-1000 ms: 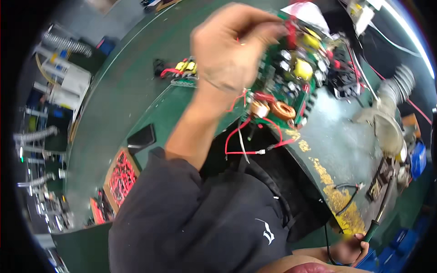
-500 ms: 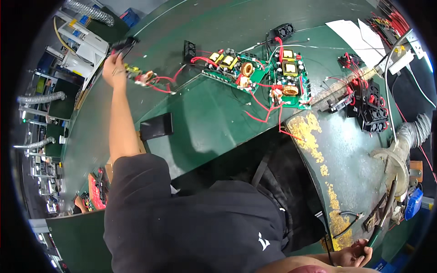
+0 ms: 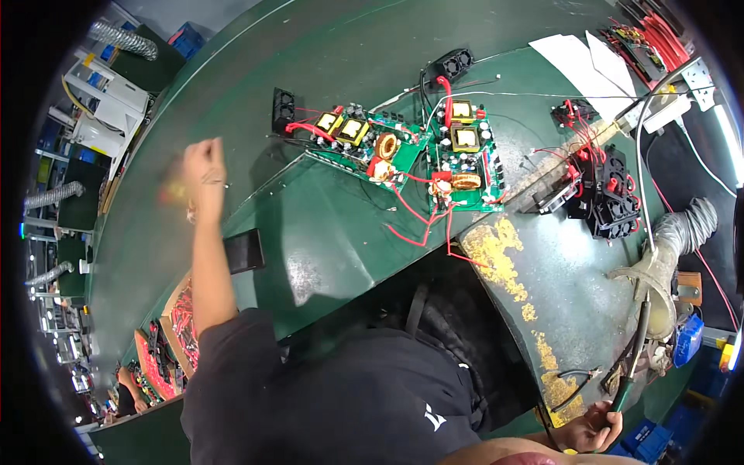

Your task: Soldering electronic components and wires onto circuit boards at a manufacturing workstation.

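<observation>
My left hand point(image 3: 205, 164) is raised over the far left of the green bench, fingers closed. Beside its wrist is a motion-blurred circuit board point(image 3: 177, 191) with yellow and reddish parts; the grip itself is smeared. At the lower right, my right hand point(image 3: 593, 428) is wrapped round the green handle of a soldering iron point(image 3: 622, 394). The iron's shaft points up toward a fume funnel. Mid-bench lie two green circuit boards with copper coils, a left board point(image 3: 364, 147) and a right board point(image 3: 466, 151), red wires trailing from both.
Black fans point(image 3: 616, 198) with red wires sit on the right, near white paper sheets point(image 3: 581, 74) and a grey fume hose point(image 3: 682, 232). A black flat rectangular object point(image 3: 244, 251) lies near my left forearm. Boxes of red parts point(image 3: 182, 322) stand at left; another person's hand point(image 3: 130, 387) is beyond.
My left hand has come nearer with the blurred board, which has swung to the hand's left side. My right hand still holds the iron. The whole view has shifted slightly.
</observation>
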`<action>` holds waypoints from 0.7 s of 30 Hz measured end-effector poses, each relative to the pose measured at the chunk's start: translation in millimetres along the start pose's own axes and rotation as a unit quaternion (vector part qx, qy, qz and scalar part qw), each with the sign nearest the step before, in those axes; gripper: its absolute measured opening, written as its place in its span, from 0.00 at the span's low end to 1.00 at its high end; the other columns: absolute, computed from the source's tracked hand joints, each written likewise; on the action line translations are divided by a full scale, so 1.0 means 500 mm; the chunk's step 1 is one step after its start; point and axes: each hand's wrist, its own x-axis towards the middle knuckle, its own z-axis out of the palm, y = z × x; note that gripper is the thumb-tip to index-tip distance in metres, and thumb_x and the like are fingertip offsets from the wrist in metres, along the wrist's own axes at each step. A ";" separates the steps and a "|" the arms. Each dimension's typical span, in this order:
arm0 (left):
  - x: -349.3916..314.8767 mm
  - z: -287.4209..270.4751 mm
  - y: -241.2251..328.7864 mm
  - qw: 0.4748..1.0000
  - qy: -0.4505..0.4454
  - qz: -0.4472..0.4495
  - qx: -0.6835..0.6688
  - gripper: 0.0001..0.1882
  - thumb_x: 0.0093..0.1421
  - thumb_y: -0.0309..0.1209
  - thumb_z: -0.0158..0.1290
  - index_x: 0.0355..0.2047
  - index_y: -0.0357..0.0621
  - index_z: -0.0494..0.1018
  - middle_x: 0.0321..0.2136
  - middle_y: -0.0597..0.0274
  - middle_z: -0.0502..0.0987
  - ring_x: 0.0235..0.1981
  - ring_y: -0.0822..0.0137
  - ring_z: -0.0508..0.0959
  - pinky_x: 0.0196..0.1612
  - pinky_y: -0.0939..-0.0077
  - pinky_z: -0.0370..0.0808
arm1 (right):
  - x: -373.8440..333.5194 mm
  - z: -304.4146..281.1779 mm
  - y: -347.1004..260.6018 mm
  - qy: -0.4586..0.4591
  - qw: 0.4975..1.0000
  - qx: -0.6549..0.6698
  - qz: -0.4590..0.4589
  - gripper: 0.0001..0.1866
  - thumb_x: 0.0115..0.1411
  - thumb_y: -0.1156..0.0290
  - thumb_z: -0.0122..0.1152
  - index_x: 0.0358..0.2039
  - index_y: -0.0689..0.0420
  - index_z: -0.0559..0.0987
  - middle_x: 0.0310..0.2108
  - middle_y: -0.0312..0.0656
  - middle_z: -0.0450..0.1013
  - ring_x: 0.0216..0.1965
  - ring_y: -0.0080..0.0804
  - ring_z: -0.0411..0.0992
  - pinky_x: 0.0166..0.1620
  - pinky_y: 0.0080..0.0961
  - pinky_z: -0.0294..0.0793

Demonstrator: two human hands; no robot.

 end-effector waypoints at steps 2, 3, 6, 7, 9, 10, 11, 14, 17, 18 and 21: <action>0.015 0.034 0.134 0.994 -0.024 0.104 -0.007 0.21 0.66 0.42 0.57 0.25 0.35 0.81 0.30 0.46 0.79 0.35 0.47 0.77 0.41 0.57 0.73 | -0.004 0.028 -0.012 0.017 1.000 0.006 0.001 0.21 0.64 0.61 0.43 0.43 0.67 0.74 0.33 0.57 0.76 0.29 0.38 0.74 0.30 0.23 0.71; 0.021 0.058 0.207 0.990 -0.048 0.128 0.037 0.23 0.67 0.44 0.56 0.22 0.37 0.81 0.30 0.48 0.79 0.35 0.47 0.78 0.40 0.56 0.72 | -0.010 0.040 -0.023 0.036 0.999 0.006 0.000 0.21 0.63 0.62 0.43 0.43 0.68 0.73 0.30 0.57 0.74 0.28 0.41 0.72 0.30 0.26 0.72; 0.026 0.096 0.248 0.963 -0.077 0.149 0.213 0.28 0.63 0.55 0.56 0.22 0.42 0.83 0.28 0.51 0.81 0.35 0.48 0.80 0.40 0.54 0.71 | -0.022 0.069 -0.027 0.048 0.999 0.016 -0.015 0.19 0.64 0.63 0.43 0.40 0.69 0.72 0.29 0.53 0.70 0.28 0.41 0.73 0.30 0.28 0.73; 0.021 0.116 0.227 0.959 -0.102 0.110 0.242 0.30 0.62 0.58 0.56 0.22 0.43 0.83 0.29 0.51 0.81 0.36 0.48 0.80 0.40 0.53 0.71 | -0.025 0.075 -0.032 0.061 0.998 0.024 -0.013 0.19 0.64 0.63 0.43 0.39 0.69 0.72 0.30 0.53 0.70 0.28 0.41 0.73 0.30 0.29 0.74; 0.011 0.152 0.224 0.965 -0.153 0.003 0.214 0.33 0.62 0.62 0.54 0.21 0.43 0.82 0.32 0.48 0.82 0.37 0.45 0.81 0.38 0.48 0.72 | -0.023 0.065 -0.034 0.010 0.998 0.036 -0.040 0.17 0.63 0.61 0.45 0.35 0.65 0.71 0.29 0.52 0.69 0.25 0.37 0.72 0.27 0.26 0.72; 0.000 0.171 0.231 0.972 -0.139 -0.027 0.189 0.31 0.63 0.60 0.55 0.21 0.42 0.82 0.32 0.49 0.82 0.37 0.44 0.81 0.37 0.45 0.72 | -0.030 0.062 -0.040 0.033 0.999 0.031 -0.025 0.17 0.63 0.61 0.46 0.34 0.65 0.71 0.28 0.51 0.69 0.24 0.36 0.71 0.26 0.25 0.71; -0.009 0.186 0.241 0.973 -0.123 -0.061 0.184 0.27 0.63 0.56 0.56 0.24 0.44 0.83 0.32 0.49 0.82 0.36 0.45 0.81 0.37 0.44 0.72 | -0.034 0.057 -0.042 0.054 0.998 0.031 -0.007 0.17 0.63 0.61 0.46 0.33 0.64 0.71 0.27 0.50 0.69 0.24 0.35 0.70 0.25 0.24 0.70; -0.006 0.198 0.296 0.980 -0.051 -0.068 0.181 0.24 0.61 0.53 0.58 0.25 0.44 0.84 0.27 0.49 0.82 0.31 0.45 0.82 0.32 0.48 0.74 | -0.030 0.037 -0.037 0.008 0.999 0.023 -0.039 0.18 0.65 0.60 0.45 0.38 0.64 0.72 0.29 0.48 0.71 0.27 0.33 0.72 0.26 0.20 0.69; -0.003 0.191 0.349 0.987 -0.005 -0.087 0.133 0.17 0.62 0.46 0.59 0.28 0.46 0.85 0.30 0.54 0.82 0.35 0.48 0.82 0.36 0.50 0.74 | -0.031 0.025 -0.034 0.007 0.998 0.050 -0.048 0.18 0.65 0.59 0.46 0.38 0.64 0.73 0.29 0.47 0.70 0.27 0.32 0.72 0.25 0.20 0.69; -0.009 0.204 0.355 0.990 0.008 -0.104 0.092 0.14 0.63 0.44 0.59 0.31 0.48 0.85 0.33 0.57 0.81 0.39 0.50 0.80 0.39 0.51 0.73 | -0.031 0.023 -0.033 0.023 0.998 0.051 -0.039 0.18 0.64 0.59 0.46 0.37 0.63 0.73 0.27 0.45 0.69 0.26 0.32 0.72 0.24 0.20 0.69; -0.032 0.225 0.386 0.992 0.071 -0.104 -0.011 0.09 0.65 0.39 0.58 0.38 0.54 0.85 0.42 0.64 0.78 0.46 0.55 0.77 0.45 0.53 0.71 | -0.035 0.024 -0.042 0.038 0.998 0.030 -0.038 0.17 0.63 0.59 0.46 0.36 0.63 0.73 0.26 0.44 0.69 0.24 0.30 0.71 0.22 0.19 0.66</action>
